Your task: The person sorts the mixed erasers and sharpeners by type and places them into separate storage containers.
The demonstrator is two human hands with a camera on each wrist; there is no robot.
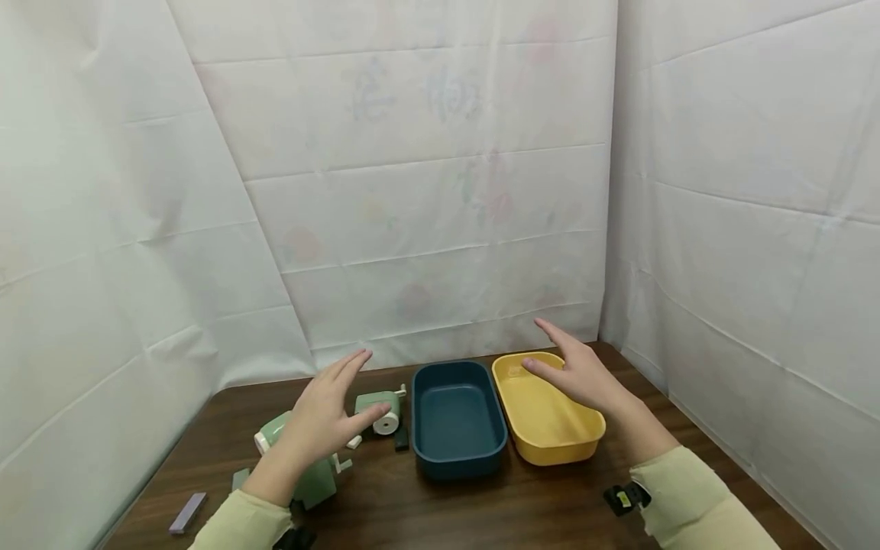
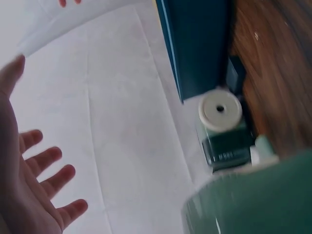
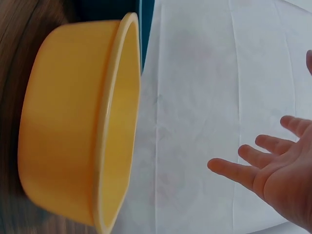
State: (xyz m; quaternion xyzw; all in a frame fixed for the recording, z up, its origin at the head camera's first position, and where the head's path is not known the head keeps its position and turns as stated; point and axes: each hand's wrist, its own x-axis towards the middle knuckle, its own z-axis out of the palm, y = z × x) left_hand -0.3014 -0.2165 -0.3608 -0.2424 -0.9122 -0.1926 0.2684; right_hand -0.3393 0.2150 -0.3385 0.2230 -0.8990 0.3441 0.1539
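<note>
My left hand [image 1: 319,416] hovers with fingers extended and thumb spread, holding nothing. Below and behind it, green pencil sharpener parts [image 1: 316,485] with a crank show on both sides of the hand; whether they are one or two sharpeners I cannot tell. A farther green pencil sharpener [image 1: 374,399] has a round white front [image 2: 220,109]. My right hand [image 1: 584,378] is raised over the yellow bin [image 1: 560,456], fingers apart, touching nothing. In the right wrist view the bin's outer wall [image 3: 63,122] is left of that hand. A dark blue bin [image 1: 457,467] stands between the hands.
A small purple block [image 1: 188,512] lies at the table's left. A grey-green block [image 1: 239,479] shows beside the left forearm. A dark block [image 1: 402,438] and a white piece [image 1: 354,442] lie near the farther sharpener. White sheets [image 1: 426,191] hang around the brown table [image 1: 385,519].
</note>
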